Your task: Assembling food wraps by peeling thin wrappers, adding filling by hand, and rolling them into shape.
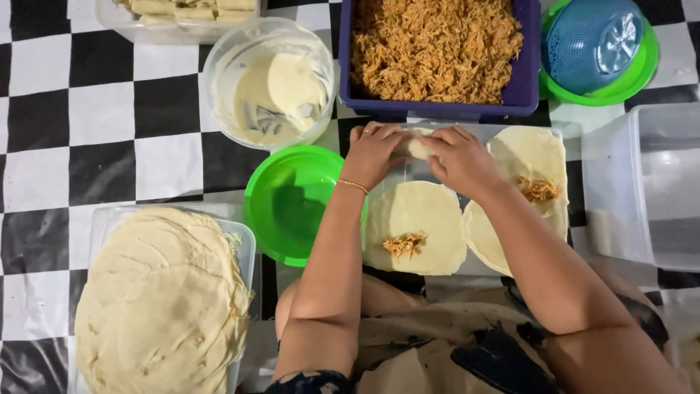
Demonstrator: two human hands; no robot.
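Hands: left [372, 152] and right [461, 159] both gripping one rolled wrapper [418, 147]; three flat wrappers [415, 228], two with filling [403, 244].

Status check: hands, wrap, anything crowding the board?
Left hand and right hand both closed on rolled wrap. Two open wrappers with filling beside it. Green bowl close by left wrist.

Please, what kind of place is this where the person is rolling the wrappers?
Probably a home food-preparation spot on the floor: a black-and-white checkered mat, a purple rectangular tub of shredded brown filling, and a stack of round pale wrappers around both hands.
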